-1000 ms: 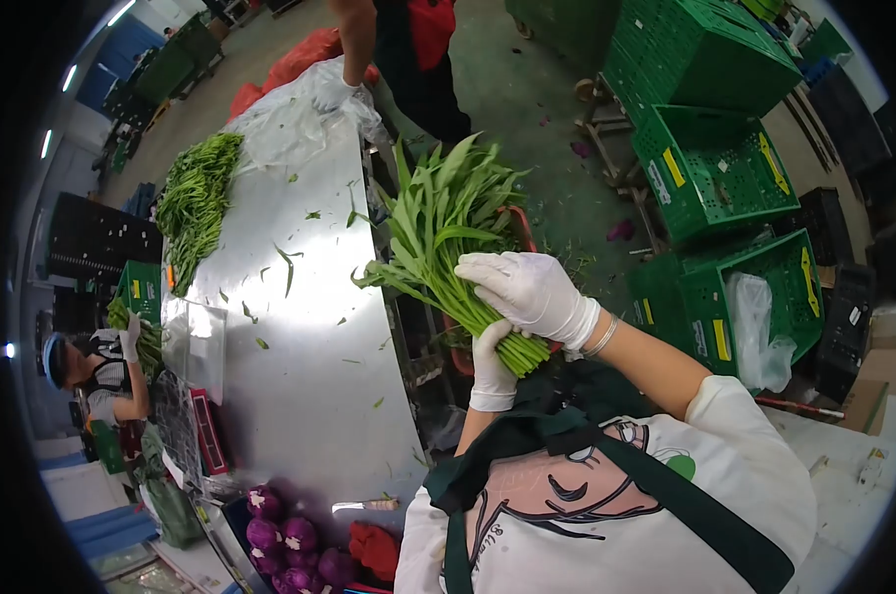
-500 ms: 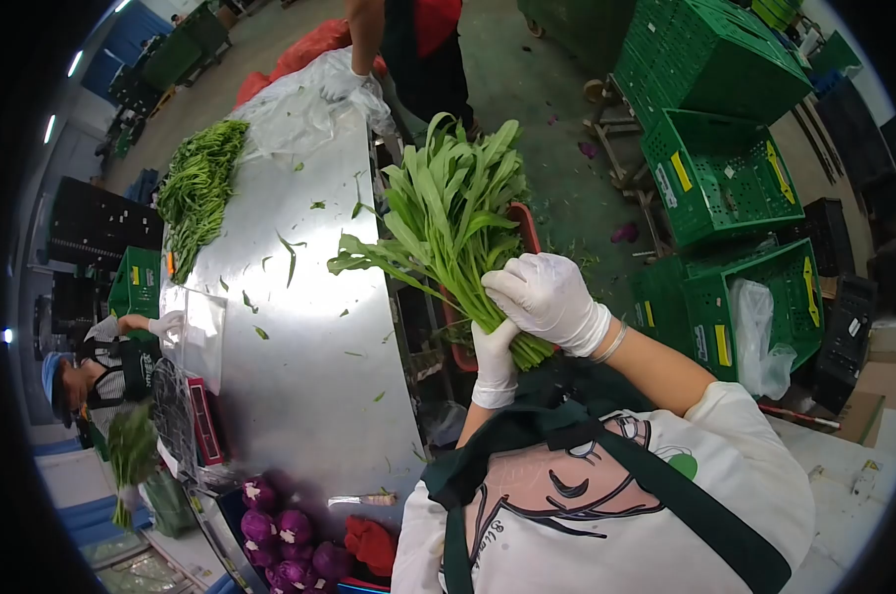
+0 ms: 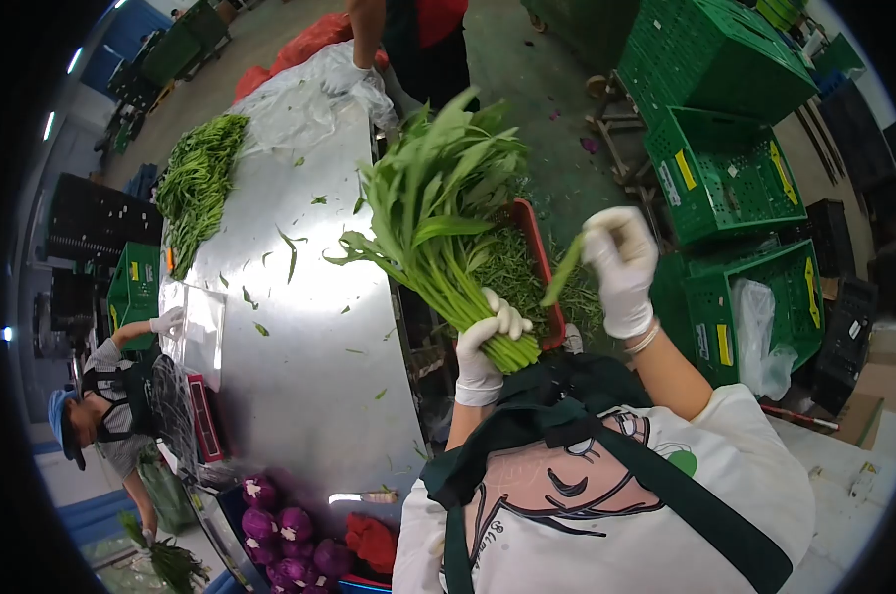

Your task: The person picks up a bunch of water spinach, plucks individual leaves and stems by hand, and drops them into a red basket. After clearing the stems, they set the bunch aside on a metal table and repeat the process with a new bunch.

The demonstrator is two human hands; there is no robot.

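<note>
A large bunch of leafy greens with long stalks (image 3: 438,233) is gripped near its cut ends by my white-gloved left hand (image 3: 483,345), the fingers wrapped round the stems. Its leaves fan out up and away, over the edge of the metal table. To the right, apart from the bunch, my gloved right hand (image 3: 621,262) is raised and pinches a single green leaf (image 3: 564,272) that hangs from the fingertips. Beneath and between the hands stands a red crate (image 3: 544,262) holding loose green trimmings.
The metal table (image 3: 319,396) carries scraps, a pile of greens (image 3: 202,178), a knife (image 3: 364,497) and purple cabbages (image 3: 290,544). Green crates (image 3: 730,178) are stacked at right. One co-worker's gloved hand (image 3: 347,77) rests on plastic sheeting; another co-worker (image 3: 111,406) is at left.
My right hand has left the bunch and moved right, with a leaf in its fingers. My left hand still holds the stems. The co-worker at left has lowered a bunch of greens.
</note>
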